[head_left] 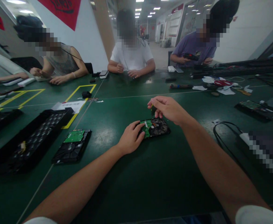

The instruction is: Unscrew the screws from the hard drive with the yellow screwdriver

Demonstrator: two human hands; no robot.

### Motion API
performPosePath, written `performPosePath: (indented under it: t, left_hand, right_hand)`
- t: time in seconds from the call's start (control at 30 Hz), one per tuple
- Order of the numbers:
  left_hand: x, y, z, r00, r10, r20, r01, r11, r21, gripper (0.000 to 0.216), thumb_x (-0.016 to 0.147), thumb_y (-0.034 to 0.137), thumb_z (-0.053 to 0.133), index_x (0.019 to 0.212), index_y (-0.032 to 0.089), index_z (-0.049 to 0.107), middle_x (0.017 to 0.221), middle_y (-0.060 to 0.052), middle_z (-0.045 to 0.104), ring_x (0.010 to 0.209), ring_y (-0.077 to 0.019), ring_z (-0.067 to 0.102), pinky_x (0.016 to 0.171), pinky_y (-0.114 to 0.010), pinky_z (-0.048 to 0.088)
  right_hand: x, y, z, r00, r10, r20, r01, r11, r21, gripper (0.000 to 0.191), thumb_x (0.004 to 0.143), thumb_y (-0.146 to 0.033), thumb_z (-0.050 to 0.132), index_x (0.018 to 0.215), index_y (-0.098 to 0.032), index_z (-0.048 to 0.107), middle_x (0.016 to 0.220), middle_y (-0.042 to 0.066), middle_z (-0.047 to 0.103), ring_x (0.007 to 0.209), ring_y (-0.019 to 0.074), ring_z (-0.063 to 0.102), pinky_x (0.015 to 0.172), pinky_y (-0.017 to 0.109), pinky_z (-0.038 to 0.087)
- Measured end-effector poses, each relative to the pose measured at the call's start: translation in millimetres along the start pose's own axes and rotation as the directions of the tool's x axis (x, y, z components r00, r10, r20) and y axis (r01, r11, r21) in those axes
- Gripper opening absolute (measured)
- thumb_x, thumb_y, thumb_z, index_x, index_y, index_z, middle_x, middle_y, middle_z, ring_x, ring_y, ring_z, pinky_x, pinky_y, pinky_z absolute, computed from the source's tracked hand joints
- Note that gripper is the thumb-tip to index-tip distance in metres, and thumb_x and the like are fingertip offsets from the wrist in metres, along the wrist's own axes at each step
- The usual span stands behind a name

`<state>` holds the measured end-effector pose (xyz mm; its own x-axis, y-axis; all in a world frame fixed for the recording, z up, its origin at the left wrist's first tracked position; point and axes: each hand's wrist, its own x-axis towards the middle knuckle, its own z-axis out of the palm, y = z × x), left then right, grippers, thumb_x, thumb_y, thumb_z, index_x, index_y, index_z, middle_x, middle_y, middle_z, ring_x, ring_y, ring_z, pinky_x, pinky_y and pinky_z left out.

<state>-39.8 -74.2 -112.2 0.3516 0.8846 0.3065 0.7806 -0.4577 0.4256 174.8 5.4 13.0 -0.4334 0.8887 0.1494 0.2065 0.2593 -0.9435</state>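
Observation:
A hard drive (pixel 161 127) lies on the green table with its black metal underside and green circuit board facing up. My left hand (pixel 131 137) grips its left end, thumb and fingers resting on the board side. Above the drive, my right hand (pixel 165 109) pinches a small screwdriver (pixel 153 111) with a dark and yellow handle. The screwdriver stands upright, its thin shaft pointing down at the edge of the circuit board. Whether the tip sits in a screw is too small to tell.
A second hard drive (pixel 73 146) lies at left beside a long black tray (pixel 31 141). Another drive (pixel 255 109) is at right, near a black cable (pixel 222 137). Scraps and a red item (pixel 222 83) lie at back right. Several people sit across the table.

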Motion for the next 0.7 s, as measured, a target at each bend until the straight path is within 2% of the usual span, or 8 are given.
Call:
performPosePath:
  t: [0.13,0.2,0.33,0.5,0.6,0.7]
  left_hand:
    - [0.8,0.8,-0.7,1.000,0.006,-0.008,-0.006,1.000,-0.006,0.048,0.106,0.040,0.045,0.149,0.020,0.052,0.152,-0.017,0.051,0.143,-0.0323,0.049,0.119,-0.055,0.042]
    - [1.1,0.5,-0.5,1.000,0.007,-0.006,-0.007,1.000,-0.003,0.048,0.106,0.041,0.045,0.149,0.020,0.053,0.152,-0.017,0.051,0.143,-0.0324,0.049,0.119,-0.055,0.042]
    - [1.0,-0.2,0.2,1.000,0.005,-0.006,-0.005,1.000,-0.001,0.049,0.106,0.041,0.045,0.149,0.021,0.052,0.152,-0.017,0.051,0.143,-0.0324,0.049,0.120,-0.054,0.042]
    - [1.0,-0.3,0.7,1.000,0.002,-0.003,-0.002,1.000,-0.002,0.048,0.106,0.041,0.045,0.149,0.020,0.052,0.152,-0.017,0.051,0.143,-0.0322,0.049,0.120,-0.055,0.042]
    - [1.2,-0.1,0.8,1.000,0.011,-0.009,-0.011,1.000,0.000,0.048,0.106,0.041,0.046,0.149,0.021,0.052,0.152,-0.017,0.051,0.143,-0.0320,0.049,0.120,-0.055,0.042]
    - [1.0,0.5,0.4,1.000,0.012,-0.008,-0.012,1.000,-0.002,0.048,0.106,0.041,0.045,0.149,0.021,0.052,0.152,-0.017,0.052,0.144,-0.0321,0.049,0.120,-0.055,0.041]
  right_hand:
    - [1.9,1.4,0.7,0.998,0.059,-0.010,-0.058,0.995,0.084,0.031,0.103,-0.045,0.053,0.099,-0.019,0.069,0.098,0.008,0.075,0.057,0.0120,0.063,0.047,0.024,0.046]
    - [1.9,1.4,-1.0,0.998,0.060,-0.012,-0.059,0.996,0.074,0.030,0.103,-0.043,0.052,0.099,-0.019,0.069,0.097,0.008,0.075,0.058,0.0126,0.063,0.047,0.025,0.045]
    - [1.5,2.4,-5.3,0.999,-0.011,-0.040,0.008,0.996,-0.092,0.027,0.100,-0.044,0.059,0.097,-0.020,0.071,0.093,0.006,0.075,0.065,0.0143,0.061,0.051,0.024,0.044]
    - [3.1,6.6,-5.9,0.990,-0.082,-0.119,0.054,0.974,-0.219,0.028,0.095,-0.047,0.065,0.088,-0.020,0.069,0.087,0.005,0.074,0.077,0.0182,0.064,0.065,0.028,0.051]
    - [3.4,6.9,-4.6,0.985,-0.081,-0.154,0.049,0.979,-0.200,0.020,0.094,-0.038,0.063,0.089,-0.019,0.068,0.091,0.006,0.075,0.081,0.0189,0.066,0.066,0.028,0.052]
    - [2.8,6.0,-4.3,0.984,-0.063,-0.167,0.042,0.991,-0.128,0.014,0.095,-0.027,0.056,0.099,-0.020,0.068,0.103,0.008,0.077,0.085,0.0188,0.070,0.060,0.025,0.050]
